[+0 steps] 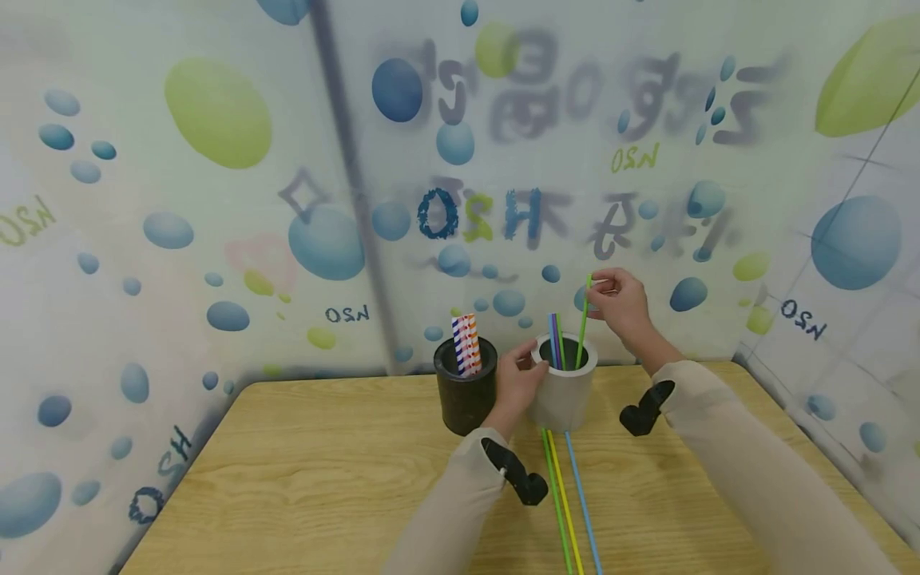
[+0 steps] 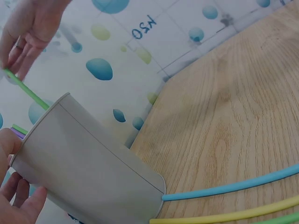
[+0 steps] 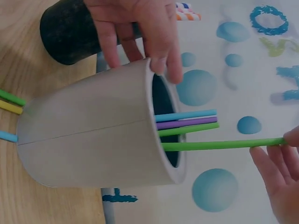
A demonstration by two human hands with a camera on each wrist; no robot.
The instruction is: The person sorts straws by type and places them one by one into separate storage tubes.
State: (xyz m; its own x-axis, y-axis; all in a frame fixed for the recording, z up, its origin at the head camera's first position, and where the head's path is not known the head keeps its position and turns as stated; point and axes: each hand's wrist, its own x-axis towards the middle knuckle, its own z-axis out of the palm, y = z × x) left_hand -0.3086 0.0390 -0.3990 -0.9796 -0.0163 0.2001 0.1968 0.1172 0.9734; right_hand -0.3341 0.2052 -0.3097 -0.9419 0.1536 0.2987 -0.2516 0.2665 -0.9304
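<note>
A light grey cup [image 1: 562, 399] stands on the table with blue, purple and green straws [image 3: 187, 122] poking out of its mouth. My right hand [image 1: 620, 307] pinches the upper end of a longer green straw [image 1: 583, 323], whose lower end is inside the cup. At the cup's left rim my left hand [image 1: 516, 379] grips the edge, fingers over the lip and along the side, as the right wrist view shows. In front of the cup lie a green straw, a yellow straw [image 1: 566, 503] and a blue straw [image 1: 584, 503], their far ends at its base.
A black cup [image 1: 467, 399] with striped paper straws [image 1: 466, 345] stands close to the left of the grey one. Behind the wooden table [image 1: 323, 463] rises a curtain-like sheet [image 1: 216, 319] printed with blue and green dots.
</note>
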